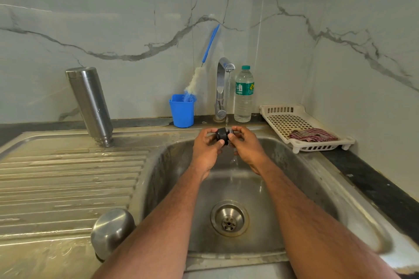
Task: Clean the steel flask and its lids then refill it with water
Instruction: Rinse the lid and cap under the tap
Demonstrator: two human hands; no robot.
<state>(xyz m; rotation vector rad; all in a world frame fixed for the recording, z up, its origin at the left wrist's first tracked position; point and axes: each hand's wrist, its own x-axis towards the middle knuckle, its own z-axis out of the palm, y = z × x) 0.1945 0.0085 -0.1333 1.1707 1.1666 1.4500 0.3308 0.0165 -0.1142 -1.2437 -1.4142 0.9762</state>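
Over the sink basin (294, 188), my left hand (207, 147) and my right hand (246, 146) together hold a small black inner lid (221, 135) under the running stream from the tap (223, 88). Fingers and thumbs of both hands pinch the lid from either side. Water falls past the hands into the basin. The steel flask (90, 104) stands upside down on the draining board at the back left. Its domed steel outer lid (111, 232) sits on the draining board at the front, beside my left forearm.
A blue cup (182, 111) holding a bottle brush (197, 77) stands left of the tap. A plastic water bottle (243, 95) stands right of it. A cream rack (301, 129) with a striped cloth (311, 135) sits on the right counter. The drain (229, 218) is in mid-basin.
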